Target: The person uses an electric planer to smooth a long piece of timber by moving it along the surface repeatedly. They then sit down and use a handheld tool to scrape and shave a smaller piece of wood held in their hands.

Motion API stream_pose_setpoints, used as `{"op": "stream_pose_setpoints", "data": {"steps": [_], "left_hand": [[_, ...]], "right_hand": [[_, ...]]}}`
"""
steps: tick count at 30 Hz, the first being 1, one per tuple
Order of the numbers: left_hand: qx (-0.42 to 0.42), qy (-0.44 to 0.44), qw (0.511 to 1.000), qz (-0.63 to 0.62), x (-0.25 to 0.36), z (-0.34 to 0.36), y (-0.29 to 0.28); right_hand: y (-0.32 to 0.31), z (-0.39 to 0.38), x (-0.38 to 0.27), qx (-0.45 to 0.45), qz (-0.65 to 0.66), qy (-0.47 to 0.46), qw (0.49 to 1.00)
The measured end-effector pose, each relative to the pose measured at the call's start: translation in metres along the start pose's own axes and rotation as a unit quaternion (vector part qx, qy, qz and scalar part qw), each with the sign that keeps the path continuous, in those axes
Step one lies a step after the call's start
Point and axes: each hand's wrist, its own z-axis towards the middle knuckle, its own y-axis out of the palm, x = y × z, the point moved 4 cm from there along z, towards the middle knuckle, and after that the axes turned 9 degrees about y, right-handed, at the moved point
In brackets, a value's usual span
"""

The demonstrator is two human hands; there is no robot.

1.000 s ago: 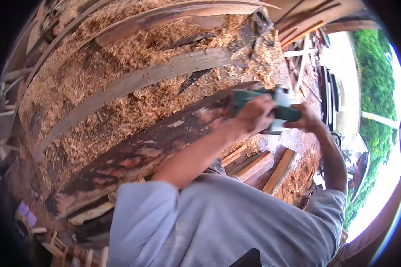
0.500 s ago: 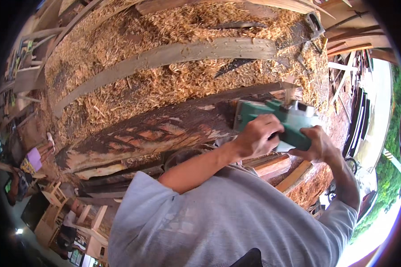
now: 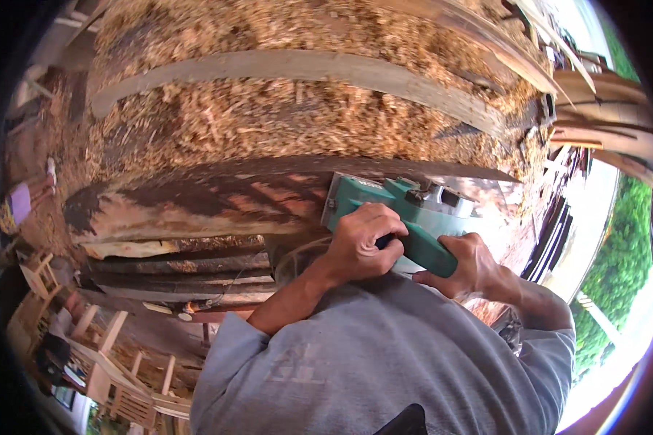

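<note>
A green and silver power planer [image 3: 374, 199] lies on a long rough board [image 3: 145, 217] with dark and reddish patches, close in front of my body. My left hand [image 3: 366, 243] is closed round a black grip on the planer's near side. My right hand [image 3: 457, 264] grips the green rear handle, right of my left hand. The planer's base and whatever part of the board lies under it are hidden. Just beyond the board, a pale strip of wood [image 3: 305, 65] lies across deep wood shavings [image 3: 268, 123].
Several slabs [image 3: 174, 264] are stacked on the near side, left of my body. Wooden chair frames [image 3: 109, 341] stand at the lower left. A person in purple [image 3: 20, 203] is at the far left. Stacked boards [image 3: 602, 109] are at the upper right, with greenery outside.
The view has turned, so the board runs more level across it. Both hands, still on the planer, have moved lower in the picture and closer to my body.
</note>
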Motion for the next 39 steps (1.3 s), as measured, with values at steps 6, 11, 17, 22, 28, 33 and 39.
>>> {"op": "stream_pose_setpoints", "data": {"steps": [6,11,17,22,28,33,39], "left_hand": [[0.075,-0.019,0.997,0.026,0.014,-0.034,-0.136],[0.161,-0.060,0.985,0.034,0.027,-0.065,-0.267],[0.301,-0.060,0.943,0.126,0.044,-0.114,-0.438],[0.374,-0.068,0.905,0.192,0.057,-0.149,-0.574],[0.397,-0.020,0.868,0.297,0.056,-0.205,-0.735],[0.357,-0.018,0.879,0.314,0.062,-0.231,-0.808],[0.384,-0.026,0.870,0.309,0.069,-0.225,-0.724]], "right_hand": [[0.036,0.036,-0.134,-0.029,-0.027,-0.033,0.999],[0.071,0.071,-0.269,-0.082,-0.055,-0.039,0.994],[0.131,0.114,-0.441,-0.142,-0.104,-0.108,0.978],[0.184,0.149,-0.569,-0.144,-0.030,-0.222,0.964],[0.265,0.187,-0.721,0.111,-0.267,-0.565,0.772],[0.288,0.197,-0.788,0.074,-0.186,-0.581,0.789],[0.280,0.186,-0.695,0.052,-0.213,-0.643,0.734]]}}
